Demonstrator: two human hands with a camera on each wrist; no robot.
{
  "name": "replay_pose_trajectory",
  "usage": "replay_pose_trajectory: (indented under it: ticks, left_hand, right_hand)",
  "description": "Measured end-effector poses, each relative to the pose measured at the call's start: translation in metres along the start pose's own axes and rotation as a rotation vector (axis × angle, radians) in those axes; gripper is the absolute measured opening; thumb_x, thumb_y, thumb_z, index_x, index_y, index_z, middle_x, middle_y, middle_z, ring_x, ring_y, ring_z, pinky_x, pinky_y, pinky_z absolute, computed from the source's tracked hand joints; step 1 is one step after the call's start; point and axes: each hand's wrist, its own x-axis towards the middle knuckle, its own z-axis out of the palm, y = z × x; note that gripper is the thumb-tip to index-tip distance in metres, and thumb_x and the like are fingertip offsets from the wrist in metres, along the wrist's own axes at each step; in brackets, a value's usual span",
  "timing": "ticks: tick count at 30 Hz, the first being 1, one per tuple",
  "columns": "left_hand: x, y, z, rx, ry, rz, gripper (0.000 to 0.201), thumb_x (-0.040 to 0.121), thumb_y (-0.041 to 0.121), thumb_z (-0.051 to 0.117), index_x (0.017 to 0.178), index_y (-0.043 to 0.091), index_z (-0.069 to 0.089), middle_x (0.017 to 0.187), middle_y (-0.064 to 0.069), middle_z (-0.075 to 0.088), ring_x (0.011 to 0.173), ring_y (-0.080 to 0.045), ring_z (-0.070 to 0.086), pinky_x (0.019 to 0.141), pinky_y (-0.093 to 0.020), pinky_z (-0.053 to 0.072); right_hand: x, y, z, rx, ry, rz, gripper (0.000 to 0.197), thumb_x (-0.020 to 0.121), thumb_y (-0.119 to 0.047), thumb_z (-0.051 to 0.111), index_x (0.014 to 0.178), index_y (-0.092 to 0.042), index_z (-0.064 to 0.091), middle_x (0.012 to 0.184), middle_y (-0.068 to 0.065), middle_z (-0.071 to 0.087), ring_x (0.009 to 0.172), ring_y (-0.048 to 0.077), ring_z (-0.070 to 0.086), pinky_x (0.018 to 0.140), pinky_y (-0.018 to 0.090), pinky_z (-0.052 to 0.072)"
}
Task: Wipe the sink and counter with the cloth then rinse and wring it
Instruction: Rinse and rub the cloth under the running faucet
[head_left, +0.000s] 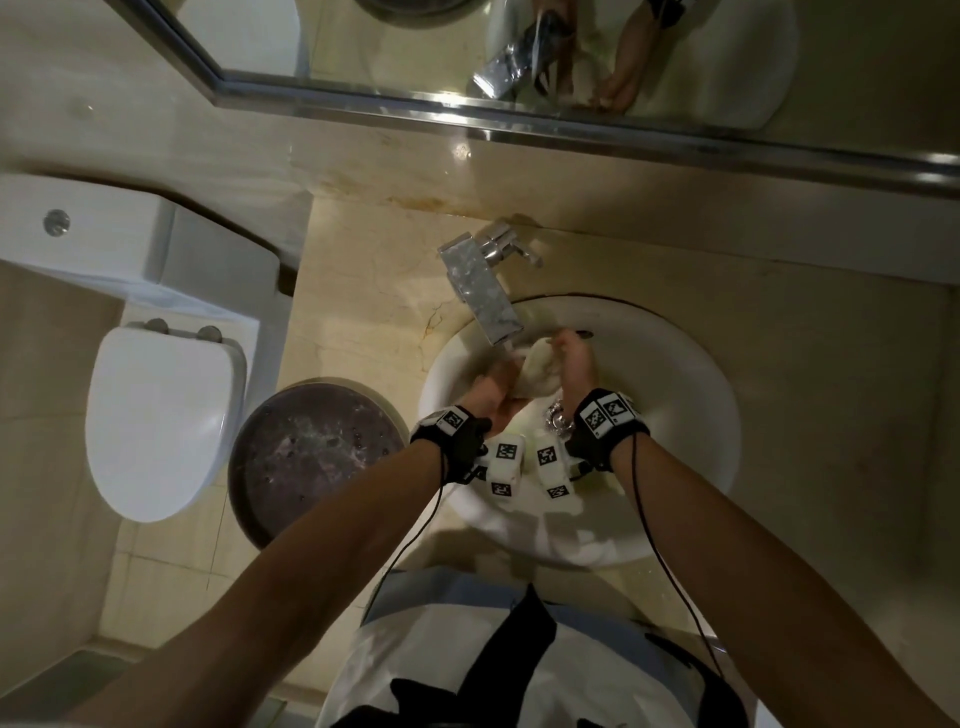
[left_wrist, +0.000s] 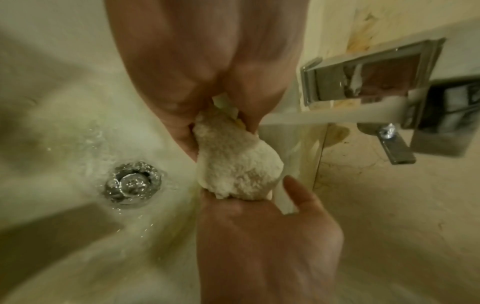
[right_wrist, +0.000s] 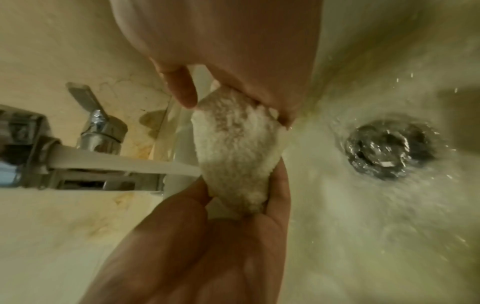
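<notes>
**Cloth under the running tap**

Head view: my left hand (head_left: 493, 387) and right hand (head_left: 574, 364) both grip the bunched cloth (head_left: 537, 369) over the white sink (head_left: 691, 415), just below the faucet (head_left: 480, 288) spout. Counter (head_left: 779, 332) surrounds the basin.

Left wrist view: my fingers close around one end of the cloth, the other hand's clamp the far end at 12 o'clock. Drain (left_wrist: 132, 183) at 9 o'clock.

Right wrist view: the water stream (right_wrist: 116, 162) meets the cloth from 9 o'clock; drain at 3 o'clock.
</notes>
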Motion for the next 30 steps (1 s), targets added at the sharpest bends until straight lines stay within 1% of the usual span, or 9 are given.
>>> replay_pose_trajectory:
  ticks: [3,6,10,12,17,19,22,27,30]
  left_hand:
    - [0.0,-0.006,0.007,0.1,0.007,0.029,0.021,0.096,-0.007,0.048,0.114,-0.01,0.059,0.106,-0.024,0.064,0.094,-0.031,0.066,0.064,-0.028,0.061]
    - [-0.002,-0.006,0.01,0.147,0.026,0.07,0.029,0.091,-0.02,0.04,0.106,-0.004,0.058,0.089,-0.017,0.061,0.075,-0.025,0.059,0.052,-0.026,0.056]
    - [0.004,-0.007,-0.008,0.071,0.048,0.071,0.037,0.087,-0.018,0.041,0.108,0.004,0.062,0.097,-0.014,0.066,0.098,-0.033,0.064,0.088,-0.044,0.055]
    - [0.005,-0.002,-0.016,0.084,0.08,0.027,0.03,0.087,-0.01,0.046,0.105,0.007,0.063,0.096,-0.013,0.066,0.106,-0.033,0.061,0.103,-0.047,0.048]
    - [0.0,0.002,-0.017,0.188,0.012,-0.03,0.026,0.103,0.035,0.042,0.106,0.027,0.066,0.094,0.006,0.077,0.102,-0.018,0.067,0.1,-0.043,0.051]
    - [0.001,-0.001,-0.016,0.249,-0.029,-0.033,0.026,0.105,0.035,0.039,0.106,0.029,0.065,0.099,0.008,0.077,0.105,-0.019,0.067,0.099,-0.042,0.05]
    - [0.005,-0.002,-0.01,0.302,-0.007,-0.015,0.031,0.104,0.036,0.038,0.113,0.02,0.063,0.117,-0.006,0.07,0.108,-0.024,0.063,0.083,-0.034,0.048]
    - [0.006,-0.003,0.005,0.272,0.053,-0.058,0.019,0.103,0.028,0.044,0.092,0.02,0.058,0.084,-0.003,0.06,0.075,-0.014,0.056,0.067,-0.027,0.045]
    - [0.01,-0.011,0.009,0.196,-0.01,-0.016,0.022,0.108,0.024,0.036,0.094,0.02,0.053,0.083,-0.006,0.051,0.072,-0.014,0.054,0.061,-0.026,0.044]
  right_hand:
    - [0.005,-0.002,0.0,-0.405,0.038,-0.106,0.044,0.092,-0.053,0.055,0.112,-0.015,0.065,0.109,0.003,0.068,0.096,0.021,0.063,0.082,0.035,0.049]
    - [0.005,0.01,0.0,-0.633,0.027,-0.153,0.059,0.088,-0.051,0.063,0.131,-0.014,0.047,0.119,0.006,0.064,0.1,0.026,0.064,0.082,0.034,0.051]
    - [0.005,0.022,0.0,-0.607,-0.008,-0.016,0.081,0.089,-0.06,0.05,0.154,-0.019,0.023,0.125,0.009,0.062,0.1,0.029,0.063,0.084,0.039,0.053]
    - [0.005,0.026,-0.001,-0.518,-0.076,0.036,0.07,0.092,-0.06,0.045,0.149,-0.023,0.033,0.128,0.009,0.06,0.103,0.029,0.062,0.078,0.039,0.053]
    - [0.005,0.032,0.003,-0.421,-0.068,0.001,0.064,0.089,-0.067,0.052,0.129,-0.017,0.048,0.113,0.007,0.065,0.088,0.023,0.066,0.055,0.029,0.049]
    - [0.005,0.033,0.009,-0.489,-0.03,-0.079,0.061,0.092,-0.065,0.05,0.126,-0.015,0.049,0.111,0.009,0.066,0.083,0.024,0.064,0.057,0.032,0.05]
    - [-0.001,0.032,0.016,-0.529,0.003,-0.164,0.046,0.101,-0.051,0.047,0.129,-0.016,0.039,0.112,0.011,0.066,0.093,0.031,0.065,0.079,0.043,0.056]
    - [-0.012,0.039,0.009,-0.563,-0.038,-0.345,0.021,0.105,-0.037,0.046,0.121,-0.026,0.039,0.105,0.009,0.067,0.091,0.029,0.066,0.076,0.037,0.054]
    - [-0.016,0.035,0.009,-0.617,-0.041,-0.366,0.032,0.1,-0.055,0.05,0.121,-0.031,0.048,0.109,0.005,0.065,0.096,0.027,0.066,0.082,0.039,0.056]
